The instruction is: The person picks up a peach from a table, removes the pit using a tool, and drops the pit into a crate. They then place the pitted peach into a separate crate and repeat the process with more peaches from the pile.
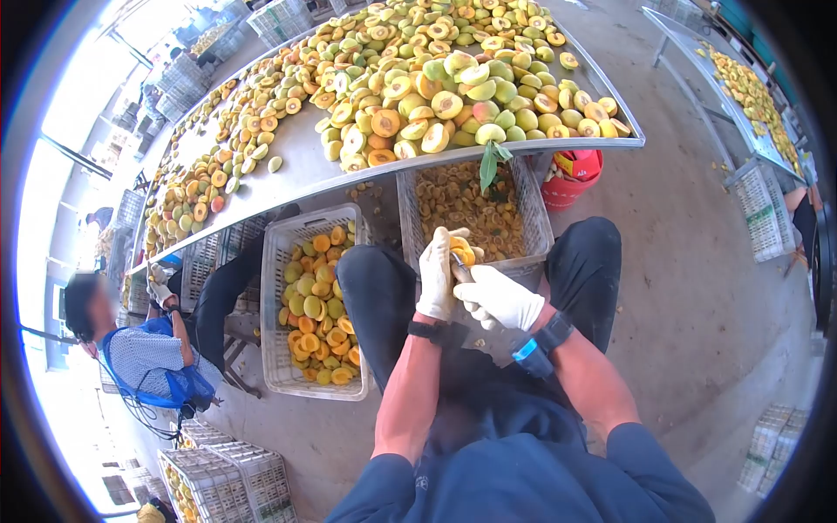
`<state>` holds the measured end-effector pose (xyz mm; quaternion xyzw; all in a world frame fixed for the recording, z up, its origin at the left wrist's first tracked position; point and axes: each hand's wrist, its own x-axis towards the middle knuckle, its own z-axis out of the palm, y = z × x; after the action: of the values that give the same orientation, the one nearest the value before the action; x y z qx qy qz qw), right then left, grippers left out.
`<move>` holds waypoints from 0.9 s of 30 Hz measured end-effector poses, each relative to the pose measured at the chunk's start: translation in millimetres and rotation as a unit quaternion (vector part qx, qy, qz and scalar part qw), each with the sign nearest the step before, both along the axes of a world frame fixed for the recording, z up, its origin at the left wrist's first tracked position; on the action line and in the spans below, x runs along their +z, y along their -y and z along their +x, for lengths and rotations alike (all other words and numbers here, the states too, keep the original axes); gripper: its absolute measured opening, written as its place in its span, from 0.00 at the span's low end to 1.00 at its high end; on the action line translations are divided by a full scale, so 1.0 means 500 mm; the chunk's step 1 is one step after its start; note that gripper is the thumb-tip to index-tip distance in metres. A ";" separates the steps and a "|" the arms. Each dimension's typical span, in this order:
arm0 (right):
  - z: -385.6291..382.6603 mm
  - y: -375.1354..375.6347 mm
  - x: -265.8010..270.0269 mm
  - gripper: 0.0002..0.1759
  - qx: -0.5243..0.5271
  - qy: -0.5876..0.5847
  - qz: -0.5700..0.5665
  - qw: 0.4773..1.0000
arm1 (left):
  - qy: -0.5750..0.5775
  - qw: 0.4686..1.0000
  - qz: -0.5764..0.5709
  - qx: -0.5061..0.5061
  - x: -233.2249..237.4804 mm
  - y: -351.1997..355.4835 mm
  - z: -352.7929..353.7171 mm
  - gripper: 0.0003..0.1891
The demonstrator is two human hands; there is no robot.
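Observation:
My gloved left hand [436, 272] grips a yellow-orange peach half [463, 253] between thumb and fingers. Against that fruit rests the metal blade of a small pitting tool [461, 269], its handle wrapped inside my gloved right hand [504, 298]. Both hands are over my lap, near the front rim of a crate of pits and scraps [471, 209] under the table edge. To the left stands a white plastic crate [272, 327] filled with peach halves [316, 307].
A metal table [296, 179] heaped with cut peaches [401, 96] spans the front, a leafy sprig [493, 166] hanging over its edge. Beneath is a red bucket [571, 179]. A seated co-worker [153, 349] is at left; stacked crates [231, 479] stand behind. Another fruit table [741, 96] is at right.

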<state>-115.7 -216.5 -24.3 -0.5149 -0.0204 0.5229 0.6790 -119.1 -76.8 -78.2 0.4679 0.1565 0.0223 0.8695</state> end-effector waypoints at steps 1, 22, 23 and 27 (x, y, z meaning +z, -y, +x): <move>-0.004 -0.002 0.008 0.06 -0.005 0.099 -0.075 0.992 | -0.002 1.000 0.000 -0.001 -0.009 -0.004 0.008 0.31; 0.194 0.022 -0.068 0.37 0.018 0.527 -0.433 0.731 | 0.042 0.951 0.276 0.131 0.149 -0.146 0.072 0.17; 0.196 0.025 -0.071 0.37 0.017 0.528 -0.429 0.733 | 0.054 0.938 0.311 0.141 0.177 -0.177 0.055 0.17; 0.195 0.028 -0.046 0.36 0.079 0.500 -0.417 0.755 | -0.077 0.492 0.851 0.165 0.250 -0.305 -0.021 0.19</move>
<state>-18.5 -230.2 -47.3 -0.9317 -0.1774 0.1995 0.2462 -129.6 75.7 46.8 0.9463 0.2022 0.2517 0.0139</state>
